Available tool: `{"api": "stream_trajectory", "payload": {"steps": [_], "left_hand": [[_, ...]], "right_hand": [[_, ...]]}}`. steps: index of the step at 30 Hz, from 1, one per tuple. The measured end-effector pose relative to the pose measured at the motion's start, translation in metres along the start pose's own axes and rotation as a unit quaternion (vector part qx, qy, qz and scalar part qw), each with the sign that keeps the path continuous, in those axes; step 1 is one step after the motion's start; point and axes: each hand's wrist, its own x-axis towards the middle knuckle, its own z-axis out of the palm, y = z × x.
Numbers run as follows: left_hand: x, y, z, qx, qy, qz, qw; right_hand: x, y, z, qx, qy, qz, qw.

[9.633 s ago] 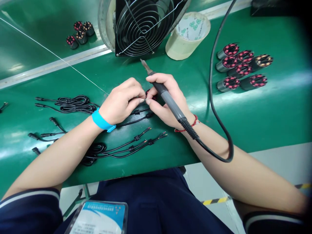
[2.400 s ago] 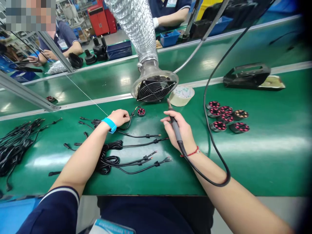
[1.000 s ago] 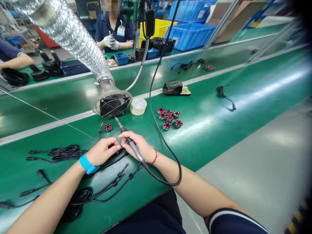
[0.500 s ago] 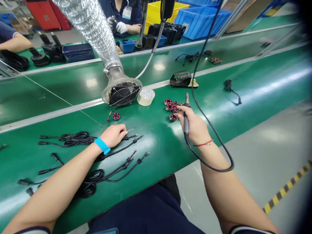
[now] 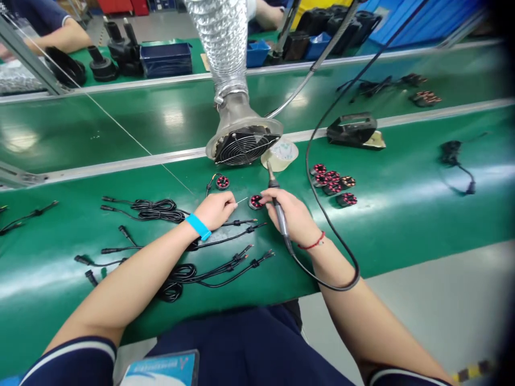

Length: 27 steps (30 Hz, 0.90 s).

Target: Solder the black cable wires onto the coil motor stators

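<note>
My left hand [image 5: 216, 209], with a blue wristband, rests closed on the green bench and pinches a thin solder wire [image 5: 240, 201] whose tip points right. My right hand [image 5: 290, 213] is closed round a soldering iron [image 5: 277, 206], tip up toward the fan; its fingertips touch a small round motor stator [image 5: 255, 202] with red windings lying between both hands. Another stator [image 5: 222, 183] with a black lead lies just beyond. Black cables [image 5: 225, 265] with bared ends lie in front of my hands.
A fume-extraction fan [image 5: 242, 147] on a silver duct stands behind, with a tape roll [image 5: 279, 155] beside it. Several stators [image 5: 332, 182] are grouped to the right, a black iron stand [image 5: 352, 130] farther back. More black cables [image 5: 148, 207] lie left. Other people work at the far bench.
My right hand came back from the stator pile on the right with one stator, now set down in front of my left hand. The camera view swung left.
</note>
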Motion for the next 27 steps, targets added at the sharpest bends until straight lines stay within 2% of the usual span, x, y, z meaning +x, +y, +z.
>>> {"api": "stream_trajectory", "payload": {"steps": [2,4,8,11,15,18,23,27], "left_hand": [[0.000,0.000,0.000,-0.031,0.001,-0.015,0.999],[0.001,0.000,0.000,-0.050,0.001,-0.022,0.998],[0.002,0.000,0.000,-0.052,0.019,-0.019,0.998],[0.003,0.000,0.001,-0.046,0.031,-0.015,0.998],[0.002,0.001,0.000,-0.023,0.008,-0.014,1.000],[0.001,0.002,0.000,0.008,-0.014,-0.010,1.000],[0.001,0.002,0.001,0.058,-0.021,0.008,0.998],[0.001,-0.001,0.003,0.028,-0.007,0.030,0.999]], "right_hand": [[0.001,-0.007,0.002,0.014,0.008,0.015,1.000],[0.003,-0.011,0.001,0.017,0.007,0.060,0.998],[0.012,-0.020,0.008,-0.001,-0.032,0.136,0.990],[0.016,-0.024,0.020,0.000,-0.039,0.113,0.993],[0.007,-0.021,0.031,0.119,-0.058,0.037,0.991],[-0.002,-0.016,0.031,0.181,-0.062,0.006,0.982],[-0.001,-0.011,0.030,0.159,-0.069,0.009,0.985],[0.000,-0.009,0.032,0.185,-0.050,0.040,0.981]]}}
